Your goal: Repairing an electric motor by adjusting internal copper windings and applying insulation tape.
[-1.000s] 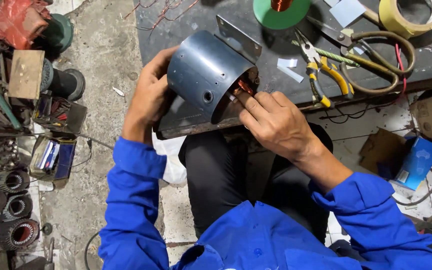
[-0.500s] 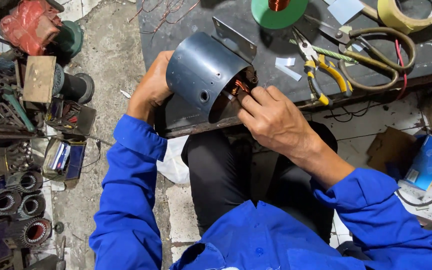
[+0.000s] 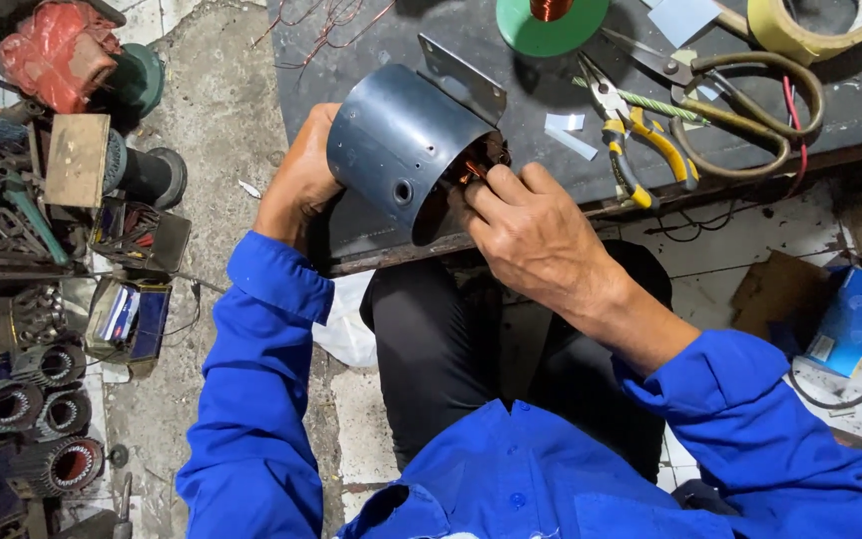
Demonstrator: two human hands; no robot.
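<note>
Motor housing: a blue-grey cylindrical motor housing (image 3: 406,150) is seen lying on its side at the near edge of the dark bench (image 3: 650,190), its open end turned toward the right hand, a flat mounting bracket (image 3: 463,78) standing up behind it.
Left hand: the left hand (image 3: 301,180) is pressed against the housing's closed end, its fingers curled round the far side and mostly hidden; the shell is steadied by it.
Right hand: the right hand (image 3: 531,235) is held at the open mouth, the fingers (image 3: 496,185) bunched and pushed in at the rim, closed on the copper windings (image 3: 473,168); whether a strand is actually pinched cannot be told.
Windings: copper wire is glimpsed just inside the housing, touching the fingertips.
Bench, right of the housing: yellow-handled pliers (image 3: 641,135) are laid beside old metal scissors (image 3: 740,100), a green twisted cord (image 3: 650,100) running between them; small white paper slips (image 3: 569,135) lie near the pliers.
Bench, far edge: a green spool of copper wire (image 3: 549,22) and a roll of tan tape (image 3: 820,25) are set well apart from the hands.
Floor, left: stripped stators (image 3: 47,409) and scrap parts are heaped.
Floor, right: a blue box (image 3: 855,319) is seen.
Clothing: blue sleeves and dark trousers are worn.
</note>
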